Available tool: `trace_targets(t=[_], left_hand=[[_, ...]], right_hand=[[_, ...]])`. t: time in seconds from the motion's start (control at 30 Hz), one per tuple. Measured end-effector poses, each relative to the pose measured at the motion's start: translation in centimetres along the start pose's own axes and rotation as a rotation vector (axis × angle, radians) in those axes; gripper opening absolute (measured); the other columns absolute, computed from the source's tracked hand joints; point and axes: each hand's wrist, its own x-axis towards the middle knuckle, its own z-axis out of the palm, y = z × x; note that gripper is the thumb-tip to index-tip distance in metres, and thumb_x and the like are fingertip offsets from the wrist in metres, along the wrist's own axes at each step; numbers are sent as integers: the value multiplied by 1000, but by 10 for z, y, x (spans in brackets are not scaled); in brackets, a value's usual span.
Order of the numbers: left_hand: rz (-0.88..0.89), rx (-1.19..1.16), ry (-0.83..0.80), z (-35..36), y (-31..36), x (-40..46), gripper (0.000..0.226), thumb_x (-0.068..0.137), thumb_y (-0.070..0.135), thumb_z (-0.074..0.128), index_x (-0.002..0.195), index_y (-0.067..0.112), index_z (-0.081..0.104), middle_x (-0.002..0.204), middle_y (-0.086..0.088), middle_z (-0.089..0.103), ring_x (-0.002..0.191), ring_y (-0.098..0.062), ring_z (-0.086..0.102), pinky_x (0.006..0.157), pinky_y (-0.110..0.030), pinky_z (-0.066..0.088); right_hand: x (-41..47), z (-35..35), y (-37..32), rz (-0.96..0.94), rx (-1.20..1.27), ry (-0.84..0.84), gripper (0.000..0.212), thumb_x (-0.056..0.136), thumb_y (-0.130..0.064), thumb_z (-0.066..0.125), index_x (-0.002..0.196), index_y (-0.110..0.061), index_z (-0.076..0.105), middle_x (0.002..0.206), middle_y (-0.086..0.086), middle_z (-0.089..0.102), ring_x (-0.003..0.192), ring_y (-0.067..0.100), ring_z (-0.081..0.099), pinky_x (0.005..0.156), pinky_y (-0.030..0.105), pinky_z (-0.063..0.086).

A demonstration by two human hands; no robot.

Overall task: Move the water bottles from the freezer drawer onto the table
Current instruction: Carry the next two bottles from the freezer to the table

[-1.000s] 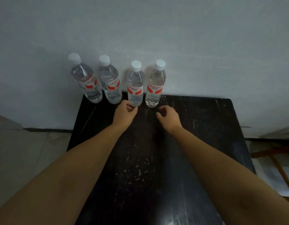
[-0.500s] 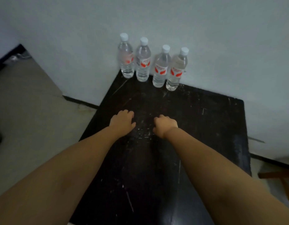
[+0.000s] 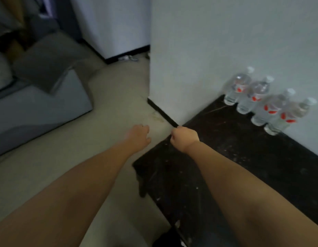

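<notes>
Several clear water bottles with white caps and red-and-white labels stand in a row against the wall at the back of the black table (image 3: 244, 150); the nearest is bottle (image 3: 288, 116) and the farthest is bottle (image 3: 237, 86). My left hand (image 3: 139, 135) hangs over the floor to the left of the table, fingers loosely curled and holding nothing. Over the table's left corner, my right hand (image 3: 184, 138) is also loosely curled and holds nothing. Both hands are well apart from the bottles. No freezer drawer is in view.
A white wall corner (image 3: 151, 68) juts out just left of the table. A grey sofa (image 3: 38, 97) with a cushion stands at the left across beige floor (image 3: 110, 107). A white appliance or cabinet (image 3: 115, 24) stands farther back.
The view has swung left, away from the table, so the bottles now sit at the right edge. Both hands have drawn back from the bottles toward the table's left corner and the floor.
</notes>
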Motion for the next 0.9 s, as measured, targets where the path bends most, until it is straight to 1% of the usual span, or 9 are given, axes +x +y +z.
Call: trace_targets(t=[0.1,0.3,0.4,0.5,0.53,0.63,0.7,0.8,0.9], left_hand=[[-137,-24,42,-26,-82,-58,36,91,29,55,119,6,54,122,-17,52,112,-34,51,95,-45,44],[-425,-106,184,-63,-208,-170,31,92,27,53,118,8,53,121,-14,53,109,-32,53,92,-38,45],[-570,-117,241,-71,-252,-228,30,92,28,53,116,9,54,118,-14,56,106,-32,55,90,-39,48],[-710,-104,293,-68,-288,-288,32,91,32,54,116,11,55,116,-13,58,104,-30,56,85,-35,48],[-770,-104,304,-65,-298,-310,33,91,33,54,116,13,56,116,-12,58,104,-29,57,84,-35,48],[-918,-104,297,-57,-319,-361,34,91,35,53,119,15,55,119,-10,57,108,-28,56,84,-36,48],[-1034,-140,296,-50,-327,-399,35,91,36,52,119,15,54,121,-10,57,109,-29,56,84,-37,49],[-1204,-219,290,-33,-328,-454,35,91,35,52,118,13,53,122,-12,55,111,-31,55,88,-41,50],[-1422,-288,326,-13,-312,-507,36,92,34,52,121,13,51,123,-13,54,112,-32,54,88,-39,48]], right_hand=[[8,0,-97,-145,-52,-11,29,94,-25,44,115,-10,57,119,12,58,107,33,58,79,36,45],[16,3,-275,-437,-89,-54,34,94,-26,46,123,-9,52,128,15,55,115,32,54,91,35,43],[9,9,-349,-593,-143,-72,36,95,-28,48,124,-8,51,128,16,55,115,32,54,88,34,43],[-4,20,-413,-731,-208,-124,32,94,-29,47,120,-10,52,126,14,57,112,32,55,83,32,42],[-10,25,-436,-773,-240,-147,32,94,-27,45,121,-11,52,128,14,56,113,32,55,84,32,42],[-28,37,-487,-872,-354,-241,38,96,-25,41,132,-14,47,136,13,50,122,32,50,95,37,42],[-42,47,-521,-968,-454,-286,41,96,-26,43,135,-13,45,138,12,48,124,31,49,97,39,42],[-70,61,-565,-1122,-573,-296,43,97,-27,42,137,-14,42,141,10,46,129,28,45,100,40,40],[-108,77,-603,-1308,-661,-302,44,97,-27,41,139,-14,41,144,10,43,132,29,42,104,44,37]])
